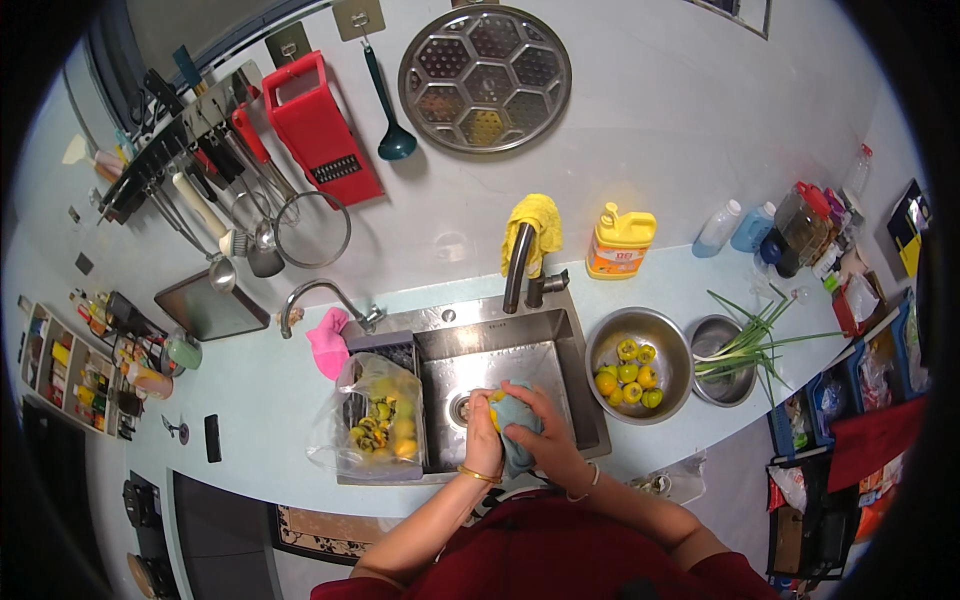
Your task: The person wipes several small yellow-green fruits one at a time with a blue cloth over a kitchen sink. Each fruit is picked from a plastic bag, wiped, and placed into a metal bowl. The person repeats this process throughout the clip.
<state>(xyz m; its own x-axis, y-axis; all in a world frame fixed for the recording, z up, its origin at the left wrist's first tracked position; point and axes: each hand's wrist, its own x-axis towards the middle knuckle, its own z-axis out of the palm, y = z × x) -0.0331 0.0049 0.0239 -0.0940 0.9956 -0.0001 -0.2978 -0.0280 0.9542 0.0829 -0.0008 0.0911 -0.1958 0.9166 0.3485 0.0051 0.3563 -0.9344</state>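
Over the stainless steel sink [517,360], my left hand [481,442] holds a yellow fruit, likely a persimmon [494,415]. A grey-blue cloth [519,420] is wrapped against the fruit's right side, and my right hand [553,442] grips it there. My fingers and the cloth hide most of the fruit. Left of my hands, a clear plastic bag [364,379] of yellow-green persimmons [382,420] rests in a grey drain basket [416,450] at the sink's left side. To the right, a steel bowl [637,324] contains several persimmons [628,373].
A smaller steel bowl [724,386] with green onions [739,349] sits beside the larger one. Behind the sink rise a dark faucet [519,266] draped with a yellow cloth [541,217] and a yellow jug [621,244]. A pink cloth [328,343] and a phone [213,438] lie leftward.
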